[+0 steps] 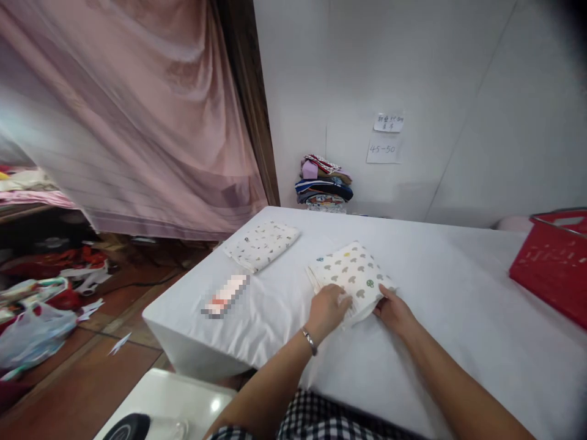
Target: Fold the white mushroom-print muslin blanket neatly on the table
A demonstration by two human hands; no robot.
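A folded white cloth (352, 269) with a grey, heart-like print and a few coloured motifs lies on the white-covered table (440, 275) in front of me. My left hand (328, 308), with a silver bracelet at the wrist, has its fingers curled on the near-left edge of this cloth. At the near-right corner, my right hand (395, 310) grips it, thumb on top and fingers partly hidden underneath. Farther left rests another folded white cloth (263, 244) with a small scattered print. A pixelated flat object (227, 295) lies nearer the table's left edge.
Stacked folded fabrics (323, 183) stand by the back wall. A red basket (553, 263) sits at the right. Left of the table are a pink curtain (160, 122), a plastic bag (39, 333) on the floor, and a white surface (169, 400) below.
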